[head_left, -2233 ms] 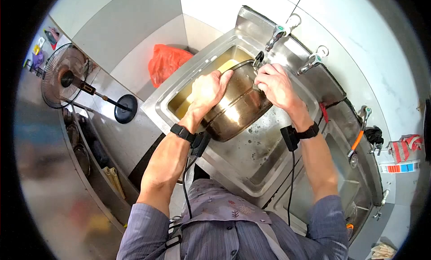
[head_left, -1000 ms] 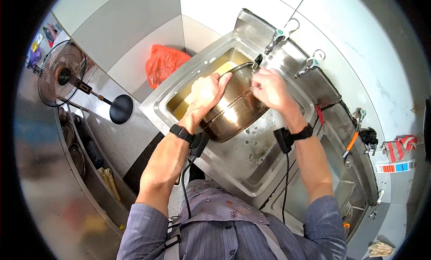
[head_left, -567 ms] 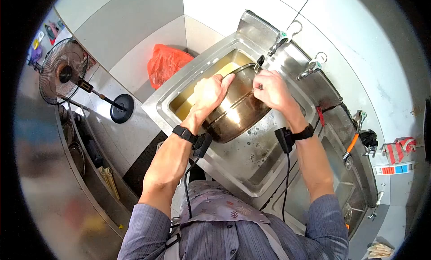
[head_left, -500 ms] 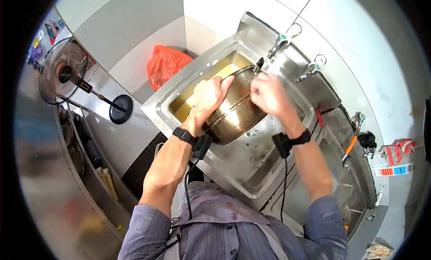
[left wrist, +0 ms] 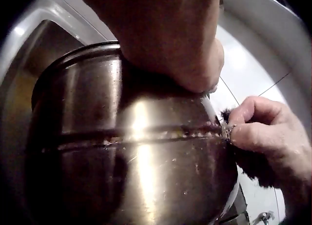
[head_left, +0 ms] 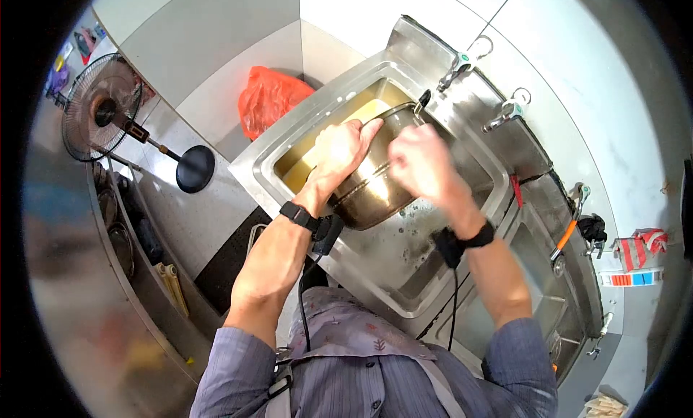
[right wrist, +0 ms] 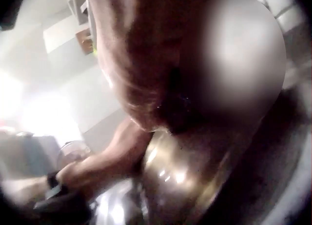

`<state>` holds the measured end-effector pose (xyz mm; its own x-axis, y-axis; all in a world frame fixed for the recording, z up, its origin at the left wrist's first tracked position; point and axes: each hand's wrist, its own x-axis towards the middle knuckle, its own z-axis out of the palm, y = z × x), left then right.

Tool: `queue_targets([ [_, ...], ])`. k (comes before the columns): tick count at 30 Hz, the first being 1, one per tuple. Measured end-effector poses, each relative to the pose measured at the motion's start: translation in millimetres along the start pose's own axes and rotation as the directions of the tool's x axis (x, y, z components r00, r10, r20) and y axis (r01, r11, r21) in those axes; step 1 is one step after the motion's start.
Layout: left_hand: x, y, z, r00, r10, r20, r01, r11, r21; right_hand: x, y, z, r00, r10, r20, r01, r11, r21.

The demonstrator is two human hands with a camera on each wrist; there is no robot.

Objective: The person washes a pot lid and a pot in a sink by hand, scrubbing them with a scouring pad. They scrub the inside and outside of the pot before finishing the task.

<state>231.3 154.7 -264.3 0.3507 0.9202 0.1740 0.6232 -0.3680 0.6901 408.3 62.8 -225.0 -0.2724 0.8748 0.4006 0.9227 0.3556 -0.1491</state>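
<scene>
A shiny metal pot [head_left: 368, 194] lies tilted on its side over a steel sink. The left hand [head_left: 339, 149] grips its rim, thumb spread along the wall; the left wrist view shows this hand [left wrist: 165, 44] large above the pot [left wrist: 146, 161]. Against the pot's side, the right hand [head_left: 422, 162] is blurred in the head view. Seen from the left wrist, the right hand [left wrist: 268, 132] pinches a small grey, rough scrap [left wrist: 226, 131] between thumb and fingers, touching the dirty groove round the pot. In the right wrist view its fingers are mostly hidden.
The sink's rim [head_left: 253, 165] surrounds yellowish liquid [head_left: 296, 176]. Two taps [head_left: 455, 70] stand along the back ledge. A red plastic bag [head_left: 271, 100] lies left of the sink, a standing fan [head_left: 105, 111] farther left. A second basin [head_left: 530, 252] adjoins on the right.
The right hand has moved left and slightly down along the pot's wall, away from the handle end. The left hand keeps its grip, and the pot has barely moved.
</scene>
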Motion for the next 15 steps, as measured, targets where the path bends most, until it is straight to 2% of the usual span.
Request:
queue_targets([
  [2,3.8,4.1,-1.7,0.998,-0.044,0.039,0.042,0.999,0.032,-6.1,-50.9,8.5,0.997,-0.076,0.003,0.076,0.994,-0.073],
  [3,1.7,0.5,-0.4,1.0,-0.013,0.014,0.013,1.0,-0.013,-4.2,-57.5,4.1,0.995,-0.087,-0.039,0.086,0.996,-0.028],
  [4,2.8,-1.1,-1.1,1.0,-0.014,0.013,0.014,1.0,-0.008,-1.6,-49.9,4.0,0.995,-0.087,-0.043,0.086,0.996,-0.024],
  [6,2.2,-3.8,0.3,1.0,-0.008,0.025,0.008,1.0,-0.023,3.0,-7.7,-2.4,1.0,0.004,-0.022,-0.004,1.0,-0.017],
  [8,0.6,-3.6,0.2,1.0,-0.01,0.026,0.011,1.0,-0.028,0.8,48.8,-12.2,0.992,0.126,0.013,-0.127,0.987,0.094],
  [10,0.5,-2.7,1.5,1.0,-0.02,-0.016,0.019,0.999,-0.049,4.0,31.0,-10.0,0.995,0.095,-0.029,-0.097,0.993,-0.062],
  [12,0.8,-2.3,0.1,0.999,-0.032,0.009,0.032,0.999,-0.027,-1.3,-11.7,-3.6,1.0,-0.003,0.025,0.003,1.0,0.001],
  [13,0.7,-1.7,0.0,0.999,-0.039,0.032,0.039,0.999,-0.006,-5.7,-34.8,7.7,0.998,-0.02,0.051,0.024,0.997,-0.075],
  [14,0.5,-2.4,0.9,0.999,-0.035,0.036,0.035,0.999,-0.002,-7.9,-51.1,8.4,0.997,-0.061,0.042,0.064,0.995,-0.074],
  [15,0.7,-3.5,1.2,0.999,-0.034,0.027,0.034,0.999,-0.011,-7.9,-44.3,11.6,0.998,-0.049,0.032,0.05,0.998,-0.033],
])
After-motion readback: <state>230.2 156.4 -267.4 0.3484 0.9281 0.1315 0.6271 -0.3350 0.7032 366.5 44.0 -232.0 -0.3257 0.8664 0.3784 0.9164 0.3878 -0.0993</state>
